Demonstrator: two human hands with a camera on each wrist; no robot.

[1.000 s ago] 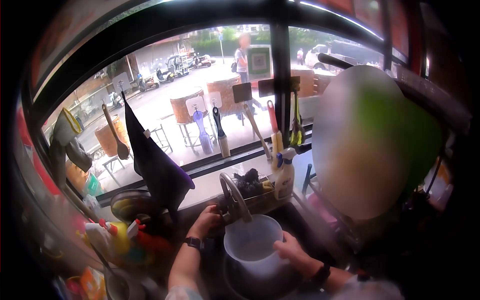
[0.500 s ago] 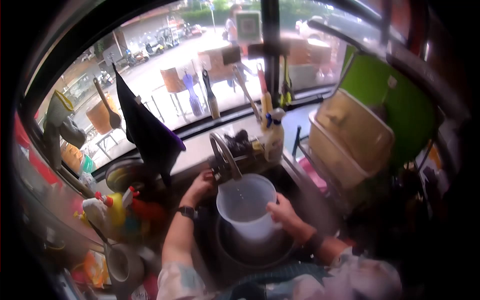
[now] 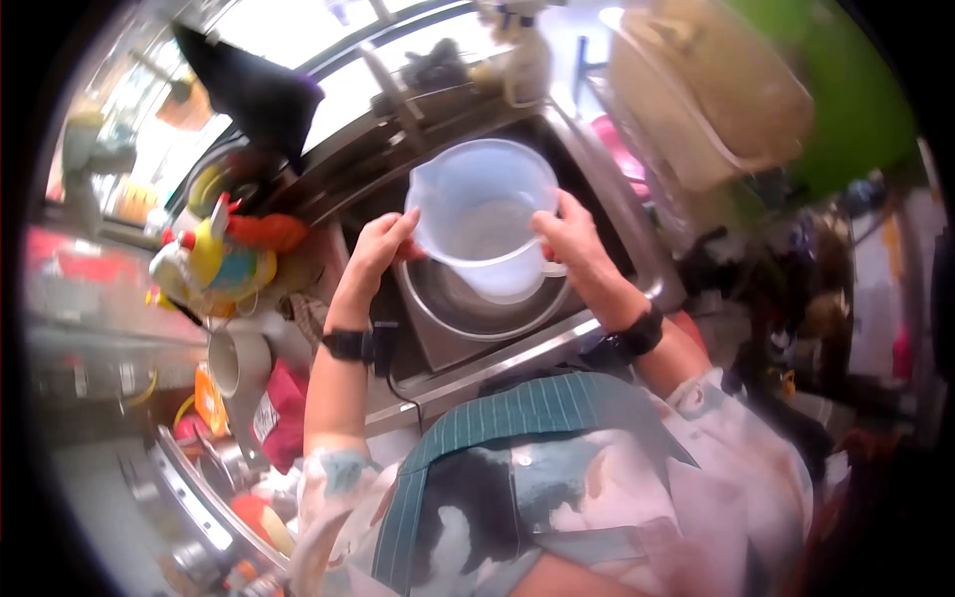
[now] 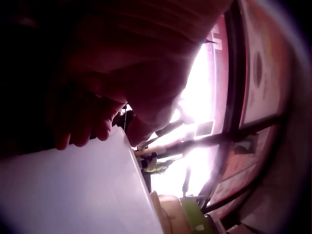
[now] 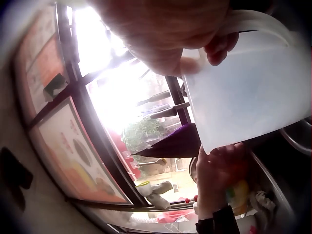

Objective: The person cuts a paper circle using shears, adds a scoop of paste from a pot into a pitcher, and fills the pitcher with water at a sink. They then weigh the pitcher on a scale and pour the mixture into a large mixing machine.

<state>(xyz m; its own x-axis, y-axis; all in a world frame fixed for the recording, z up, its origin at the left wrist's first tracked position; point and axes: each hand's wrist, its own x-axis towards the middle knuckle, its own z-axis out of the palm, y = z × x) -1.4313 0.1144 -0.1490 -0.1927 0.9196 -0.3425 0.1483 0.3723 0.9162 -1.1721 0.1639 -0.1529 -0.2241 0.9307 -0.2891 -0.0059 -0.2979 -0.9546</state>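
Note:
A translucent white plastic jug point(image 3: 487, 214) is held between both hands above a round metal bowl point(image 3: 482, 316) in the sink. The left hand point(image 3: 383, 244) has its thumb at the rim by the spout and its fingers against the outer wall, as the left wrist view also shows on the jug point(image 4: 83, 190). The right hand point(image 3: 575, 239) grips the jug's handle; in the right wrist view its fingers curl round that handle point(image 5: 258, 22), thumb on the rim. A little clear liquid seems to lie in the jug.
Behind the jug is the faucet point(image 3: 393, 90), with a spray bottle point(image 3: 527, 65) to its right. Spray bottles point(image 3: 214, 261) and a grey pot point(image 3: 239, 360) stand left. Beige tubs point(image 3: 706, 90) are at the upper right. A dark cloth point(image 3: 249, 90) hangs at the window.
The left hand has left the faucet and now holds the jug's spout side. The jug has come away from under the faucet towards the body, and the head view has tilted down.

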